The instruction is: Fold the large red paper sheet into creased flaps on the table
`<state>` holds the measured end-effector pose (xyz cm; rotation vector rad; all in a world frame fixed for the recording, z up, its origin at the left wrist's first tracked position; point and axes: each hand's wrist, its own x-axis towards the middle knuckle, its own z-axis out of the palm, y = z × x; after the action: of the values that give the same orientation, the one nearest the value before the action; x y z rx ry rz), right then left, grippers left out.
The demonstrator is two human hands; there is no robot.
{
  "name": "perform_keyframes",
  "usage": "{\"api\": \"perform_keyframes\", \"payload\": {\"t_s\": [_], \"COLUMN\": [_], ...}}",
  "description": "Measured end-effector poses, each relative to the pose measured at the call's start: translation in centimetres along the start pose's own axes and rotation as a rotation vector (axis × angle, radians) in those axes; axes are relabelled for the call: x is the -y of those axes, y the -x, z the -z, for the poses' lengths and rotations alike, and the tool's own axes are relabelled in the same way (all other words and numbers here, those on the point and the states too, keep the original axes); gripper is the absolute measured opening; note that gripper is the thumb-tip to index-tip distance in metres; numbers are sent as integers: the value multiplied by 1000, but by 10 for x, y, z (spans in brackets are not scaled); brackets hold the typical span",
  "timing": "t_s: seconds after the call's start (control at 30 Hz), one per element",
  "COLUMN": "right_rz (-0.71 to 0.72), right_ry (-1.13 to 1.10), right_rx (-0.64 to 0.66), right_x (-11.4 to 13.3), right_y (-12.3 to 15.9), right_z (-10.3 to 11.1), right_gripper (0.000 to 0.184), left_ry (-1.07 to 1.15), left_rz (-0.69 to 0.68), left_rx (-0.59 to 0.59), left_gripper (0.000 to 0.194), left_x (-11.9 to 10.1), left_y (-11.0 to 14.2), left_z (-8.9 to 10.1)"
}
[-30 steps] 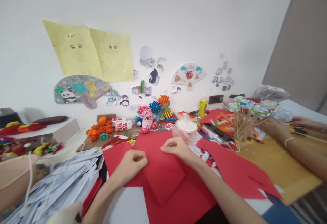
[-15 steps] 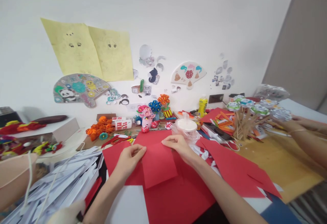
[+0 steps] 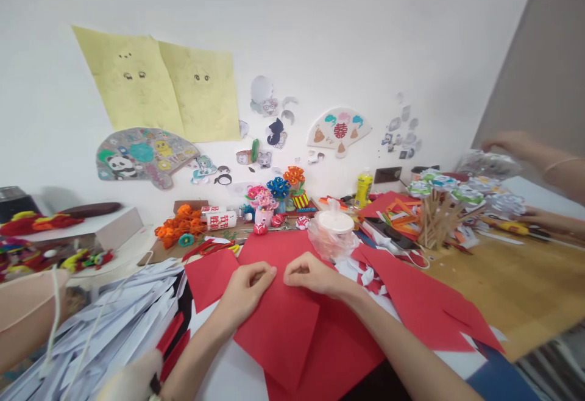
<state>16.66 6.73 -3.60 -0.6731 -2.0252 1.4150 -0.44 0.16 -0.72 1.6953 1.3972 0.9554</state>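
Note:
A square of red paper [image 3: 280, 334] hangs tilted, corner down, over larger red sheets [image 3: 342, 343] on the table. My left hand [image 3: 251, 288] has thumb and fingers pinched together at its upper part. Close by, my right hand [image 3: 311, 274] is pinched at the upper edge, its fingertips a short gap from the left ones. The paper's top edge is partly hidden behind my fingers. Left of it lies another red piece [image 3: 212, 276].
White paper strips [image 3: 114, 315] are heaped at the left. Behind my hands stand a lidded white cup in plastic [image 3: 335, 223] and beaded flowers [image 3: 260, 200]. Paper flowers on sticks [image 3: 436, 221] are at the right. Another person's hand [image 3: 512, 143] reaches in at the far right.
The red square has turned from nearly upright to a tilted diamond, and my hands have come closer together and slightly lower. At right, another person's hand has lifted.

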Motion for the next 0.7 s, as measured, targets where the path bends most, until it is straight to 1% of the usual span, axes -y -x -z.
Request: {"api": "perform_keyframes", "payload": {"t_s": [0.17, 0.33, 0.43, 0.53, 0.57, 0.6, 0.63, 0.7], "right_rz": [44, 68, 61, 0, -13, -14, -6, 10], "right_ry": [8, -3, -48, -112, -121, -127, -134, -169], "right_rx": [-14, -14, -35, -10, 1, 1, -14, -79], "right_x": [-3, -8, -9, -10, -10, -9, -9, -8], "right_y": [-3, -5, -4, -2, -2, -2, -2, -4], "right_z": [-2, 0, 1, 3, 3, 4, 4, 3], "right_gripper": [17, 15, 15, 17, 18, 20, 20, 21], "left_ry": [-87, -195, -232, -225, -213, -201, -178, -125], "left_rz": [-82, -120, -125, -96, -77, -55, -38, -13], "left_rx": [-12, -84, -163, -274, -329, -408, -458, -501], "left_gripper": [38, 37, 36, 36, 36, 37, 37, 39], "left_x": [4, 1, 1, 3, 3, 4, 5, 6], "left_y": [-1, -2, -3, -3, -2, -2, -1, 0], "left_z": [-4, -2, 12, 36, 45, 52, 58, 63]}}
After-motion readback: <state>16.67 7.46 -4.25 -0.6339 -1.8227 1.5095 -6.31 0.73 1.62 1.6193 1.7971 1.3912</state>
